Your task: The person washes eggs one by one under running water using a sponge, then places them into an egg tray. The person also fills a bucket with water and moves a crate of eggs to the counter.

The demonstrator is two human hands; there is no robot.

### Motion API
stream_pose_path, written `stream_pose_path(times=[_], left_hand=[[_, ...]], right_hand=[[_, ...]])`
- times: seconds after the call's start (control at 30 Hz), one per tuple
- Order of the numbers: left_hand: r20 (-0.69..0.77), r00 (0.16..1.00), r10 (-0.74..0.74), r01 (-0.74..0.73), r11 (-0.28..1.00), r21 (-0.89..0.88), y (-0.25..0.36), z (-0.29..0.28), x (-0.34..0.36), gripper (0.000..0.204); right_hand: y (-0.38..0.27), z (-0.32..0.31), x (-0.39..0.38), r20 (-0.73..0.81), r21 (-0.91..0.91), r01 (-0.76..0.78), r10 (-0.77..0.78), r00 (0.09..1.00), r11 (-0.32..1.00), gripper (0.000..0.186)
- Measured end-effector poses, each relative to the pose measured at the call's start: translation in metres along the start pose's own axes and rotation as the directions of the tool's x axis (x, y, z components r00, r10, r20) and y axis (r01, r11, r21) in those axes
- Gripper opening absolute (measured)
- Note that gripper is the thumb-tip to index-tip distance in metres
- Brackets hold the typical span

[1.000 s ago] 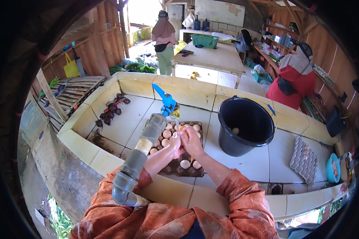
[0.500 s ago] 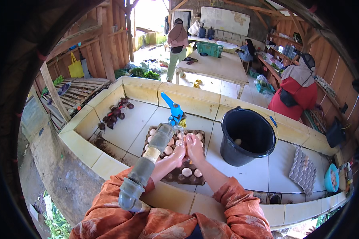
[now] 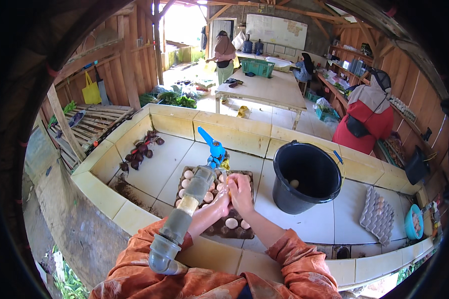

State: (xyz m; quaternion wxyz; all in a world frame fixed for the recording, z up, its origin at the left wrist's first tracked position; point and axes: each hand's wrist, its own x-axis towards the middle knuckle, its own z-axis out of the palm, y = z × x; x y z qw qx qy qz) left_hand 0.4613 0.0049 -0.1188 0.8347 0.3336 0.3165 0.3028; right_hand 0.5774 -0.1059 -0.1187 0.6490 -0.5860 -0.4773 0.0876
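Note:
Wet and pressed together, my left hand and my right hand are under the blue tap, where a thin stream of water falls. Their fingers are closed around something small; a bit of yellow-orange shows between them, but the rest is hidden. Below lies a dark egg tray with several pale eggs in it, some cells bare. Grey pipe leading to the tap hides part of the tray and my left forearm. To the right stands a black bucket with an egg inside.
The tiled basin has a raised yellowish rim. Dark red bulbs lie at its left. On the right are a grey egg tray and a turquoise bowl. Beyond are a table and several people, one in red nearby.
My hands remain together under the tap, with the fingers slightly shifted. The whole view has moved a little. The person at the back has turned and stretched an arm to the left.

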Motion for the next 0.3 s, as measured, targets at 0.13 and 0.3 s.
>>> stream_pose_path(times=[0.13,0.3], left_hand=[[0.035,0.998,-0.058,0.055,0.995,0.087,-0.028,0.016,-0.008,0.024],[0.137,0.979,-0.154,0.112,0.955,0.275,-0.066,0.043,-0.013,0.021]], right_hand=[[0.014,-0.01,0.01,0.215,0.197,-0.442,0.402,0.89,0.875,0.02],[0.032,-0.04,0.026,0.306,0.533,-0.737,0.718,0.625,0.415,0.018]])
